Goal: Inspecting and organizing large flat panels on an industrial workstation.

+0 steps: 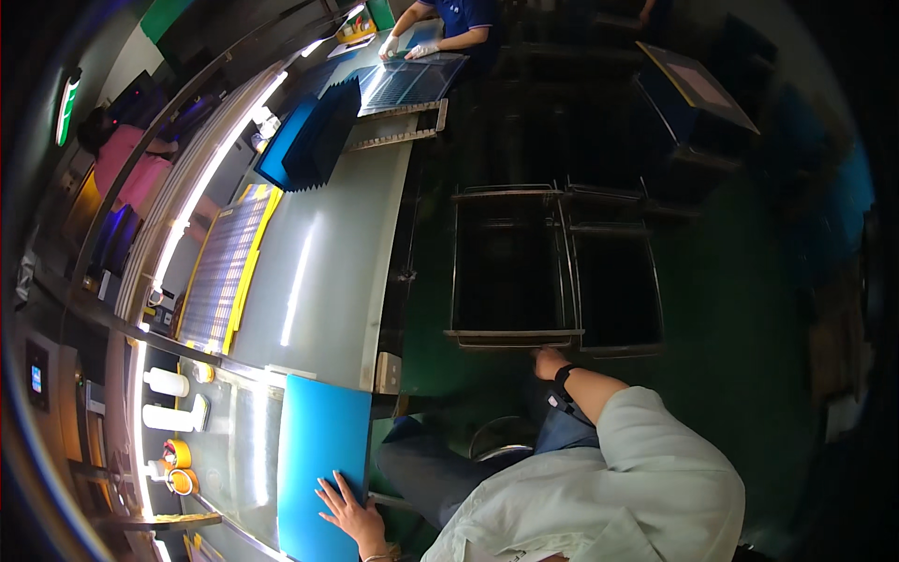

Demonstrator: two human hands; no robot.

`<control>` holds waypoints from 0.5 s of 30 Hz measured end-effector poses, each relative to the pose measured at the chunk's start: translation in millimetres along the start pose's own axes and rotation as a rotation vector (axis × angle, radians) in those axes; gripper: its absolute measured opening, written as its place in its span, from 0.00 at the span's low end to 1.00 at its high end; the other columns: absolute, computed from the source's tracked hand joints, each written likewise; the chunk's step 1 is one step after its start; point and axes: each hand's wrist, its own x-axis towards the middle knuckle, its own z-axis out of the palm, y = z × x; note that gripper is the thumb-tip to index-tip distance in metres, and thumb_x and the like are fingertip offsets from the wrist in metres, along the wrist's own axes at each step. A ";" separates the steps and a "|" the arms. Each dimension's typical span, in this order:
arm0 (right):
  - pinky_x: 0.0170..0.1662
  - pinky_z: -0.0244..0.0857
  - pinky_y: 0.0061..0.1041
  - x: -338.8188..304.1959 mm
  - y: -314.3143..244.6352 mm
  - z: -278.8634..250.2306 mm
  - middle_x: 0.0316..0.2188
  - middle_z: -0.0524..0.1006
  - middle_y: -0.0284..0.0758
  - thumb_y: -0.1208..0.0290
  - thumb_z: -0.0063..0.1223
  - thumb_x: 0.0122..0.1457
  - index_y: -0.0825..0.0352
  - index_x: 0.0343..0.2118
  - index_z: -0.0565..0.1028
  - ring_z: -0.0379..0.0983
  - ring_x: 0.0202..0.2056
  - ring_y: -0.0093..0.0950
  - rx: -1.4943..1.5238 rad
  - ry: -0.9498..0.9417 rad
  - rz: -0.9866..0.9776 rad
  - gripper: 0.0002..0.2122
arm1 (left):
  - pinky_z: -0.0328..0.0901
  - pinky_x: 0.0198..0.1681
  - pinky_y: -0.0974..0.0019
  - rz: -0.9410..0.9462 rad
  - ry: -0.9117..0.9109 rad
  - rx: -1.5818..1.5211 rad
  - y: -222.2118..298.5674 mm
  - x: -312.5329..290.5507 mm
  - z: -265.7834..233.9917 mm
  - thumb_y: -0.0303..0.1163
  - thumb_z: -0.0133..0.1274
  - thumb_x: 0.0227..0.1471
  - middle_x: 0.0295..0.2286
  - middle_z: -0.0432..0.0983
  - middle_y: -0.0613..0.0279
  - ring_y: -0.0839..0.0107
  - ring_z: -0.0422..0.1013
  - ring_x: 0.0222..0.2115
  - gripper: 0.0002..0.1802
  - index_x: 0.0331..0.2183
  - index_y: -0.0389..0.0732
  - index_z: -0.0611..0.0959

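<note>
My left hand [348, 513] lies on a bright blue flat sheet [323, 440] at the near end of the bench, fingers spread. The sheet looks like a thin board or panel, its near end reaching the picture's lower edge. My right hand [551, 363], below a black wristwatch, reaches forward to a dark metal-framed rack [513, 337] on the floor. Its fingers are curled at the rack's near rail and seem to grip it; the fingertips are partly hidden in shadow. A second similar rack [618, 352] stands beside it on the right.
Along the bench [337, 253] lie a yellow-edged gridded panel [229, 272] and a pleated blue holder [309, 136]. White bottles [169, 382] and tape rolls [183, 481] line its left side. A gloved co-worker [459, 28] handles sheets at the far end. Another person [131, 173] sits behind the shelving.
</note>
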 end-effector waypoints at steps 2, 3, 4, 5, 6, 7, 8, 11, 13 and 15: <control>0.50 0.62 0.38 7.3 -9.3 14.1 0.44 0.71 0.47 0.73 0.44 0.48 0.66 0.42 0.73 0.67 0.47 0.44 0.026 0.069 -0.002 0.16 | 0.39 0.56 0.34 0.018 -0.034 0.016 0.8 -3.3 -0.7 0.29 0.62 0.34 0.61 0.39 0.52 0.49 0.37 0.62 0.52 0.60 0.48 0.54; 0.51 0.61 0.38 13.8 -13.3 20.6 0.45 0.70 0.46 0.73 0.45 0.48 0.64 0.44 0.72 0.66 0.48 0.42 0.003 0.073 0.053 0.17 | 0.39 0.56 0.34 0.015 -0.030 0.027 0.7 -4.0 -0.2 0.29 0.62 0.34 0.61 0.39 0.52 0.49 0.37 0.62 0.52 0.60 0.48 0.54; 0.52 0.60 0.38 21.3 -15.6 25.3 0.46 0.68 0.44 0.72 0.46 0.48 0.62 0.46 0.71 0.65 0.49 0.41 -0.021 0.076 0.109 0.18 | 0.38 0.56 0.33 0.024 -0.031 0.042 -0.5 -5.4 1.4 0.27 0.60 0.36 0.61 0.37 0.51 0.48 0.35 0.62 0.52 0.60 0.47 0.52; 0.52 0.60 0.38 30.0 -16.1 28.3 0.46 0.68 0.44 0.72 0.46 0.48 0.62 0.46 0.71 0.65 0.49 0.41 -0.010 0.072 0.108 0.18 | 0.37 0.56 0.33 0.034 -0.033 0.057 -1.8 -5.1 3.0 0.25 0.58 0.38 0.61 0.36 0.50 0.47 0.34 0.62 0.51 0.61 0.45 0.50; 0.51 0.61 0.38 34.5 -13.3 32.2 0.45 0.69 0.44 0.72 0.49 0.45 0.62 0.46 0.70 0.65 0.48 0.42 -0.038 0.059 0.071 0.21 | 0.37 0.56 0.33 0.038 -0.038 0.068 -3.1 -5.4 4.8 0.25 0.58 0.38 0.61 0.36 0.50 0.47 0.34 0.62 0.51 0.61 0.45 0.50; 0.50 0.62 0.38 38.6 -10.2 36.3 0.43 0.70 0.44 0.71 0.52 0.43 0.61 0.47 0.69 0.65 0.48 0.43 -0.067 0.046 0.036 0.23 | 0.37 0.56 0.33 0.036 -0.025 0.068 -4.2 -4.5 7.8 0.25 0.58 0.38 0.61 0.36 0.50 0.47 0.34 0.62 0.51 0.61 0.45 0.49; 0.50 0.62 0.38 42.5 -7.9 41.0 0.43 0.70 0.44 0.71 0.52 0.43 0.61 0.47 0.69 0.65 0.48 0.43 -0.061 0.038 0.043 0.23 | 0.37 0.56 0.33 0.035 -0.014 0.067 -5.6 -3.8 10.2 0.25 0.57 0.37 0.61 0.36 0.49 0.47 0.33 0.62 0.51 0.61 0.45 0.49; 0.54 0.54 0.45 48.5 -3.4 44.4 0.45 0.70 0.42 0.69 0.50 0.45 0.61 0.46 0.70 0.66 0.49 0.40 -0.106 -0.009 0.065 0.21 | 0.37 0.56 0.33 0.064 -0.007 0.089 -11.0 -2.3 16.2 0.24 0.57 0.36 0.61 0.36 0.50 0.47 0.33 0.62 0.52 0.61 0.45 0.49; 0.55 0.53 0.48 56.8 4.7 46.6 0.45 0.71 0.42 0.68 0.50 0.45 0.61 0.46 0.70 0.66 0.49 0.40 -0.072 -0.044 0.111 0.21 | 0.37 0.56 0.33 0.060 -0.027 0.092 -2.9 -3.2 10.9 0.25 0.58 0.36 0.61 0.36 0.50 0.47 0.33 0.62 0.53 0.61 0.45 0.48; 0.54 0.55 0.46 60.9 0.8 47.4 0.45 0.72 0.42 0.66 0.49 0.47 0.61 0.44 0.72 0.67 0.49 0.39 -0.105 -0.035 0.102 0.18 | 0.38 0.56 0.33 -0.002 0.045 0.062 -10.0 -4.2 15.9 0.30 0.60 0.34 0.61 0.42 0.53 0.48 0.38 0.61 0.51 0.60 0.50 0.55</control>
